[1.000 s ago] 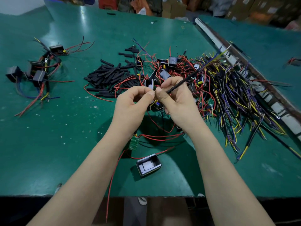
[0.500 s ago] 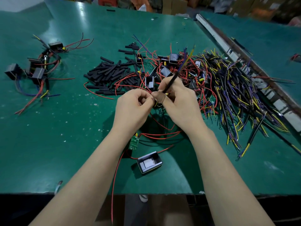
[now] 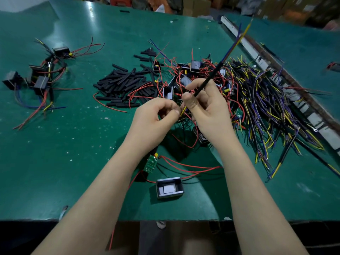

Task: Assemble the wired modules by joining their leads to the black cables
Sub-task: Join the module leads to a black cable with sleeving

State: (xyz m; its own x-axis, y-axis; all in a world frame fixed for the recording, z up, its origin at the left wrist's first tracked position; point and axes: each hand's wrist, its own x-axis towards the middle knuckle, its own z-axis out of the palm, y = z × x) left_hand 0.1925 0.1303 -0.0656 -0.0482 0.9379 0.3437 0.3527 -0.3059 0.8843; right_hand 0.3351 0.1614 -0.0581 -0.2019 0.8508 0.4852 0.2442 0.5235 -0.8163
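- A black cable (image 3: 207,83) is pinched in the right hand (image 3: 207,111), slanting up and away over the centre of the green table (image 3: 55,162).
- Its yellow lead (image 3: 183,110) is pinched by the curled fingers of the left hand (image 3: 152,122).
- A green circuit board (image 3: 151,162) and an open black housing (image 3: 169,187) lie below the wrists.
- Black sleeves (image 3: 121,83) are piled to the left, loose cables (image 3: 266,100) to the right.

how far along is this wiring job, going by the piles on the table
Early on, it seems. Done: a small cluster of wired modules set aside at far left. In hand: the right hand holds one black cable, while the left hand pinches at its yellow lead. Left: a heap of black cables on the right, loose modules with red leads and a pile of black sleeves.
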